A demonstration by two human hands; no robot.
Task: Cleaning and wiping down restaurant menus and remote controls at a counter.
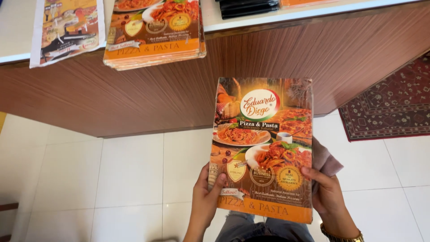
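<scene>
Orange rectangular menu [262, 148]; matching stack [154, 31] on counter

We look down on a floor of large glossy white square tiles [130, 175] with thin grey grout lines, bright with soft daylight. Ahead of us stands a long counter with a front of reddish-brown wood-grain panel [156, 85] and a flat white top [251, 20]; its base meets the tiles along a slanted edge. At the right, a dark red patterned rug with pale floral motifs and a bordered edge [389, 103] lies on the floor beside the counter's end. A sliver of dark brown wooden furniture [6, 208] shows at the lower left edge.
</scene>
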